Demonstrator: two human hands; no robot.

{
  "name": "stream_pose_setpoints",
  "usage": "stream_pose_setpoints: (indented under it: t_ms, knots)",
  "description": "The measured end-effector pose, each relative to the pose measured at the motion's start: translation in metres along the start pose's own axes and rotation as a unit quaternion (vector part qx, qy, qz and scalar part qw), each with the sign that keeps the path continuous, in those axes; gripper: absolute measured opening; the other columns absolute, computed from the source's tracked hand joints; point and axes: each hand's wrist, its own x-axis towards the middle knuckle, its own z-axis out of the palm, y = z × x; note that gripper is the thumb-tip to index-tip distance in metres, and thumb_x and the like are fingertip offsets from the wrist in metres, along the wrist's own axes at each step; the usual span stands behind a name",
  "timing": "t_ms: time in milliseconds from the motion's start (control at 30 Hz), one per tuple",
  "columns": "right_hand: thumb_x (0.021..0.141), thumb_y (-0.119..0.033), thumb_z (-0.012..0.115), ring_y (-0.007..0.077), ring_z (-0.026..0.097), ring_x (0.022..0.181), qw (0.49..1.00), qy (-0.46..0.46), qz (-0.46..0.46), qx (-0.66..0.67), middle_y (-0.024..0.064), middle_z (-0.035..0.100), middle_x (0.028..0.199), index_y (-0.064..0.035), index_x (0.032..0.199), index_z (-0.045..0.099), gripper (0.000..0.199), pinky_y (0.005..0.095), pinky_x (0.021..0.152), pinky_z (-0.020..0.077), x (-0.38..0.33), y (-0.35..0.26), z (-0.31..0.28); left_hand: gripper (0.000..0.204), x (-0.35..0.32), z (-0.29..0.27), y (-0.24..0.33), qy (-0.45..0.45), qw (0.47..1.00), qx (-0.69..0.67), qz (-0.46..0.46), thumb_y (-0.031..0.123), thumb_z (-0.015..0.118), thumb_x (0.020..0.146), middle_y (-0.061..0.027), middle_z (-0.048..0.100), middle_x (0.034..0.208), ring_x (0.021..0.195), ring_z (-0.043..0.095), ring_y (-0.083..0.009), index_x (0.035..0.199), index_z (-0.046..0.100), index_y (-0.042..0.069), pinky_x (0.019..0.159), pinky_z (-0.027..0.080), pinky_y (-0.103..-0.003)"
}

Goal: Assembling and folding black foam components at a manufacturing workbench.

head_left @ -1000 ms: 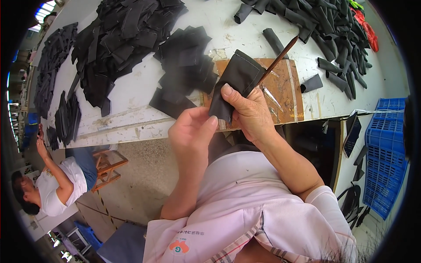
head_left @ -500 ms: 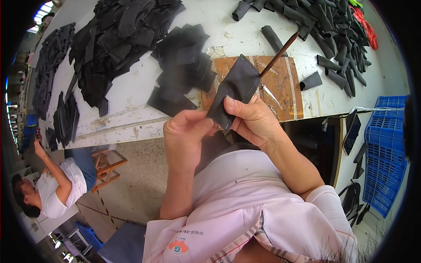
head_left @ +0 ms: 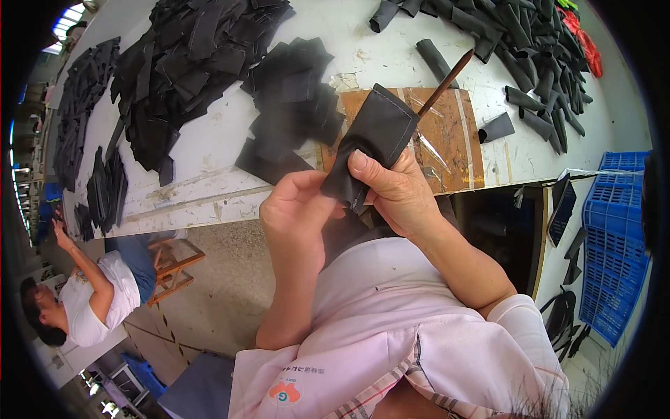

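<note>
Both of my hands hold one black fabric piece upright in front of my chest, just off the table's near edge. My right hand grips its right side with the thumb pressed on its face, and a thin brown stick rises from that hand toward the upper right. My left hand pinches the piece's lower left edge. A brown board lies on the white table right behind the piece.
Heaps of flat black pieces cover the table's left and middle, and rolled black pieces fill its far right. A blue crate stands at right. Another person in a white shirt sits low at left by a wooden stool.
My hands have drawn the fabric piece slightly nearer and lower, away from the board. The piece now stands more upright and the stick tilts steeper.
</note>
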Motion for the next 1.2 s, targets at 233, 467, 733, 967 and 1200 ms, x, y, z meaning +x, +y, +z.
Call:
stream_pose_setpoints:
  t_ms: [233, 467, 733, 967, 1200]
  knots:
    - [0.076, -0.023, 0.064, 0.0127, 0.053, 0.050, 0.866, 0.001, -0.008, -0.499, 0.0045, 0.057, 0.063, -0.0027, 0.079, 0.057, 0.022, 0.0236, 0.044, 0.0407, -0.005, -0.010, -0.022, 0.009, 0.000, -0.008, -0.007, 0.093, 0.975, 0.136, 0.149, -0.001, 0.060, 0.075, -0.0056, 0.056, 0.066, 0.053, 0.050, -0.0082, 0.082, 0.056, -0.004, 0.046, 0.040, -0.019]
    - [0.070, -0.028, 0.068, 0.0134, 0.051, 0.064, 0.841, -0.083, -0.249, -0.473, 0.0052, 0.052, 0.080, -0.0026, 0.097, 0.057, 0.038, 0.0239, 0.055, 0.0428, -0.021, -0.020, -0.004, 0.008, -0.009, 0.001, -0.009, 0.034, 0.964, 0.231, 0.127, 0.003, 0.064, 0.073, -0.0002, 0.057, 0.064, 0.055, 0.052, -0.0057, 0.077, 0.057, 0.000, 0.050, 0.042, -0.019]
    - [0.067, -0.003, 0.063, 0.0214, 0.052, 0.053, 0.738, 0.021, -0.346, -0.580, 0.0094, 0.055, 0.070, -0.0003, 0.077, 0.061, 0.011, 0.0283, 0.048, 0.0432, -0.007, 0.004, -0.002, 0.007, -0.008, 0.008, -0.022, 0.150, 0.940, 0.268, 0.150, -0.002, 0.060, 0.071, -0.0053, 0.060, 0.066, 0.054, 0.056, -0.0095, 0.077, 0.057, 0.000, 0.050, 0.045, -0.022]
    - [0.070, 0.000, 0.060, 0.0102, 0.049, 0.052, 0.899, -0.017, -0.141, -0.414, 0.0011, 0.050, 0.061, -0.0001, 0.074, 0.059, 0.004, 0.0218, 0.046, 0.0380, -0.008, 0.001, -0.014, 0.018, 0.004, -0.009, -0.012, -0.034, 0.985, -0.136, -0.101, -0.007, 0.053, 0.069, -0.0019, 0.049, 0.063, 0.038, 0.028, -0.0019, 0.085, 0.049, 0.002, 0.035, 0.023, -0.016]
    - [0.079, -0.015, 0.061, 0.0085, 0.038, 0.056, 0.977, -0.090, 0.161, 0.104, -0.0015, 0.046, 0.063, -0.0037, 0.079, 0.056, 0.013, 0.0205, 0.051, 0.0325, -0.010, 0.012, -0.020, 0.024, 0.004, -0.004, -0.032, 0.080, 0.969, 0.215, 0.089, -0.007, 0.051, 0.066, -0.0065, 0.057, 0.078, 0.060, 0.053, -0.0098, 0.090, 0.055, -0.002, 0.057, 0.042, -0.020]
